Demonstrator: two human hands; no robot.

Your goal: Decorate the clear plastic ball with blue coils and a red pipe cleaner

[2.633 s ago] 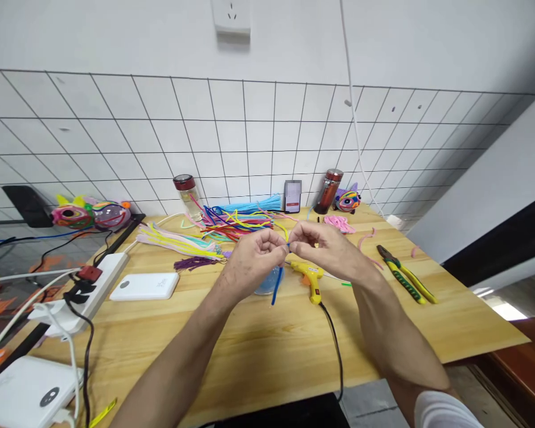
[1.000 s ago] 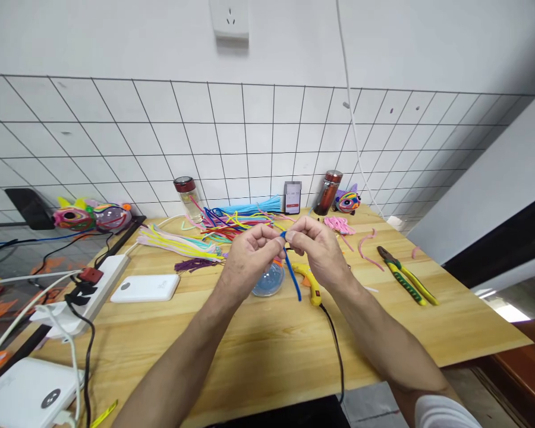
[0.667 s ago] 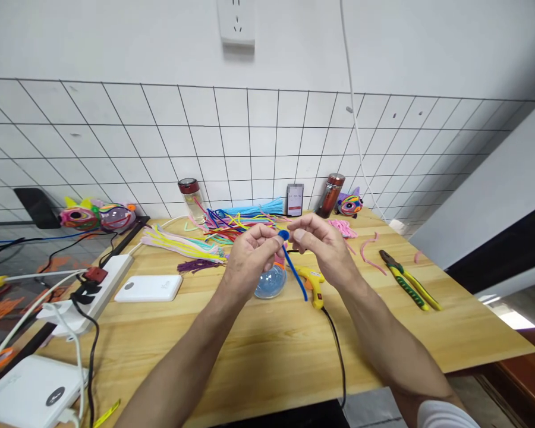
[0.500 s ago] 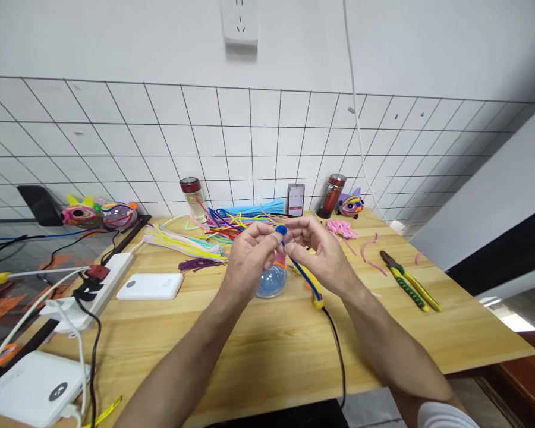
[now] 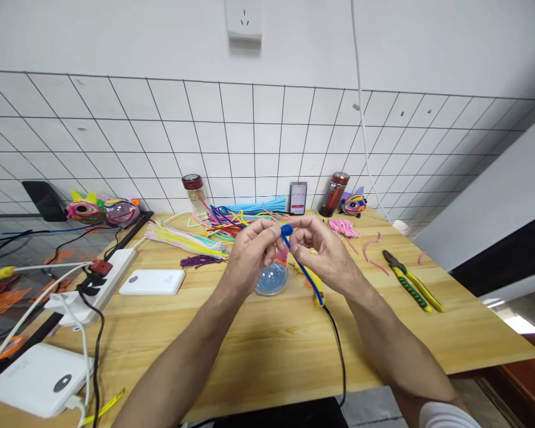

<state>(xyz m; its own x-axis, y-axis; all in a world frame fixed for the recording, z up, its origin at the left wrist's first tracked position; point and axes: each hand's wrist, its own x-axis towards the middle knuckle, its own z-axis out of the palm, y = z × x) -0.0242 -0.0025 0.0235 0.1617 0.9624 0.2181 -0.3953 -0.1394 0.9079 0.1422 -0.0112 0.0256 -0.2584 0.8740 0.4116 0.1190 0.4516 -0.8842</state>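
Note:
A blue pipe cleaner [image 5: 310, 276] has its upper end wound into a small flat coil, and its straight tail slants down to the right. My left hand [image 5: 254, 252] pinches the coil's left side between thumb and forefinger. On the other side my right hand [image 5: 323, 252] is curled, its forefinger at the coil's top and its thumb beside the stem. Below the hands sits a clear plastic ball [image 5: 271, 279] with a pink and orange piece on top, partly hidden. Behind the tail lies a yellow glue gun [image 5: 320, 297], mostly covered, with a black cord.
Bundles of pipe cleaners [image 5: 187, 239] lie at the back. Pliers [image 5: 412, 282] and pink strips [image 5: 374, 255] are at right. At left are a power bank [image 5: 151, 282], a power strip [image 5: 100, 288] and cords. Two bottles [image 5: 334, 195] and a phone [image 5: 298, 199] stand by the wall.
The coil has tipped and shifted slightly right, and more of the blue stem shows below it. My right thumb has moved a little away from the stem. The view has shifted slightly.

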